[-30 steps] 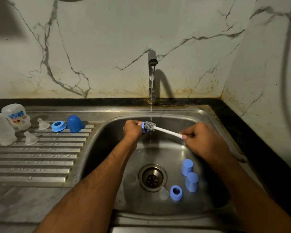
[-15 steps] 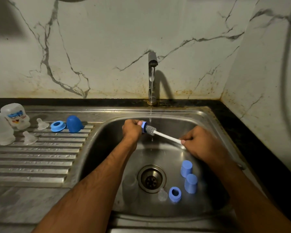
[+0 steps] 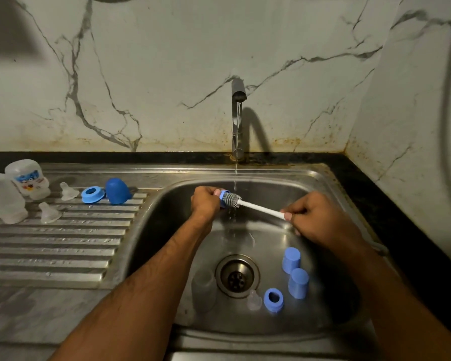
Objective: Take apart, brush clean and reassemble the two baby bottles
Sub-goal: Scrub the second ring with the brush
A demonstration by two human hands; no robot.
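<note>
Lying nearest in the sink (image 3: 323, 183), by the drain, are two blue caps (image 3: 291, 260), a blue ring (image 3: 273, 299) and a clear teat (image 3: 254, 299). Beyond, the left hand (image 3: 205, 203) grips a blue collar (image 3: 223, 198) while the right hand (image 3: 320, 220) holds the brush (image 3: 248, 204) under running water. Two bottles (image 3: 28, 179) stand far left on the drainboard.

A single wide-angle head view looks forward and down from above the near edge of the sink (image 3: 323, 178), close over the basin. It faces the marble wall (image 3: 167, 74) and tap (image 3: 237, 121); both forearms enter from below.
</note>
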